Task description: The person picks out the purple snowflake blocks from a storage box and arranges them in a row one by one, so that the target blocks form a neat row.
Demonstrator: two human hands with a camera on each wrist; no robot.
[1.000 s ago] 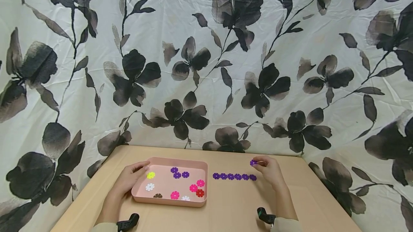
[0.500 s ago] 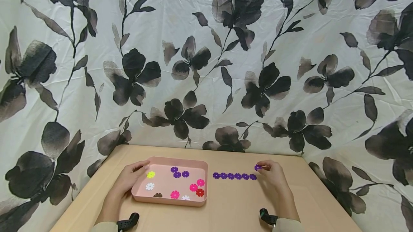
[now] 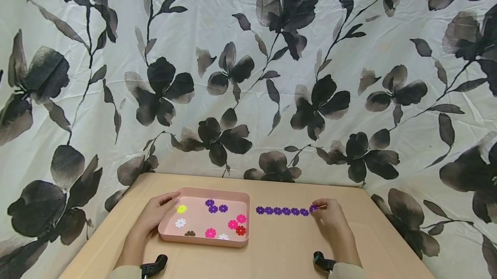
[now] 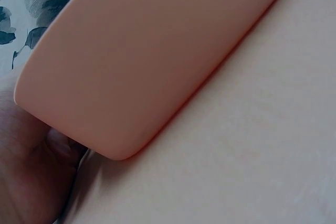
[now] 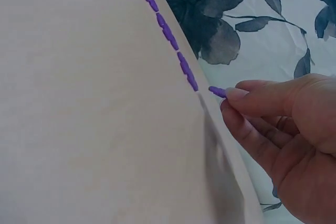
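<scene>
Head view, left hand [image 3: 157, 212] gripping pink tray [image 3: 199, 221] at left rim, flower row [image 3: 286, 211] right of tray, right hand [image 3: 330, 216] pinching purple flower [image 3: 312, 208] at row end farthest from tray, left wrist view, hand at tray corner, right wrist view, pinched flower apart from row.

A pale, lightly creased cloth [image 3: 217, 20] printed with large black and grey-brown flowers [image 3: 160, 74] on leafy stems [image 3: 149, 24] fills the background behind a light wood-coloured table [image 3: 287, 244] whose straight far edge runs along the cloth's lower part, under soft, even light.
</scene>
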